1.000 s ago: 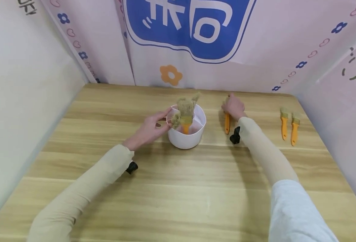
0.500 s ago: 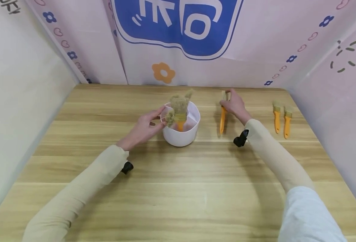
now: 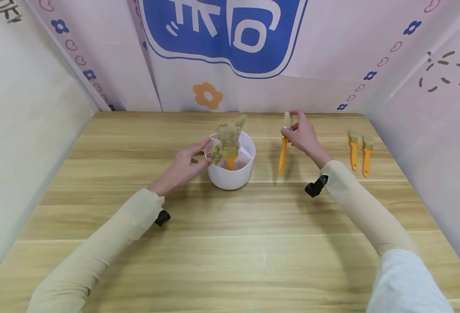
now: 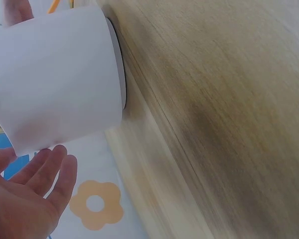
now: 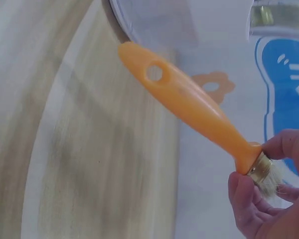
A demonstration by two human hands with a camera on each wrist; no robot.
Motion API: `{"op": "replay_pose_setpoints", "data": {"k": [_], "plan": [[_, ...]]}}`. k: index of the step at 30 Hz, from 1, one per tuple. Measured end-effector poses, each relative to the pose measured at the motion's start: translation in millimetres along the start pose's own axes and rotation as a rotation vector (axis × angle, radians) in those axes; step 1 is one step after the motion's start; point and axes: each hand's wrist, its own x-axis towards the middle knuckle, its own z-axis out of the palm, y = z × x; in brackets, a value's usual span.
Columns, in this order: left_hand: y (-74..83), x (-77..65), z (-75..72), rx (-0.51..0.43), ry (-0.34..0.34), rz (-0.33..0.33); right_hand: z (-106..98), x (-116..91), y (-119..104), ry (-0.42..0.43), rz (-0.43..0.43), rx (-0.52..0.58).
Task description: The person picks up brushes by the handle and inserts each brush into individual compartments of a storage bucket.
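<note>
My left hand [image 3: 184,165] holds the left side of a white round container [image 3: 230,179], thumb and fingers at its rim. The container's inside is divided, and a paintbrush with an orange handle [image 3: 230,163] stands in it, bristles up. Frayed tan bristle tufts stick out beside that brush. To the right of the container, my right hand [image 3: 303,134] pinches another paintbrush [image 3: 282,154] near its metal band. Its bristles point up and its orange handle hangs down; the right wrist view shows a hole in the handle's end [image 5: 189,104].
Two more orange-handled paintbrushes [image 3: 353,150] [image 3: 367,156] lie side by side at the right of the wooden table [image 3: 230,261]. A printed wall sheet [image 3: 316,95] stands along the table's back edge, and pale walls rise at both sides.
My right hand has lifted the paintbrush from the table and tilted its bristles up. The left hand stays at the container. The head view has shifted slightly.
</note>
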Motion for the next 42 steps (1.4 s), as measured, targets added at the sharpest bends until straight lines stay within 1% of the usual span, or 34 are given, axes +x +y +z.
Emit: {"op": "replay_pose_setpoints", "data": {"k": [8,14,22,25,35,42], "plan": [[-1.8,0.4,-1.6,-0.028,0.009,0.006,-1.2,-11.9,-8.7,0.031,-0.082,0.057],[-0.5,0.7,-2.6,-0.027,0.014,0.005,-3.0,-19.4,-18.2,0.063,-0.145,0.08],[-0.1,0.0,-2.5,-0.024,0.013,-0.001,-3.2,-26.0,-30.8,0.098,-0.207,0.134],[0.0,0.2,-2.5,-0.02,0.011,-0.005,-2.4,-27.5,-35.7,0.111,-0.231,0.162],[-0.2,1.4,0.0,-0.011,0.017,0.016,0.3,-35.4,-51.5,0.142,-0.28,0.282],[-0.7,1.8,1.8,-0.019,0.017,0.021,3.2,-44.1,-67.9,0.155,-0.378,0.378]]}}
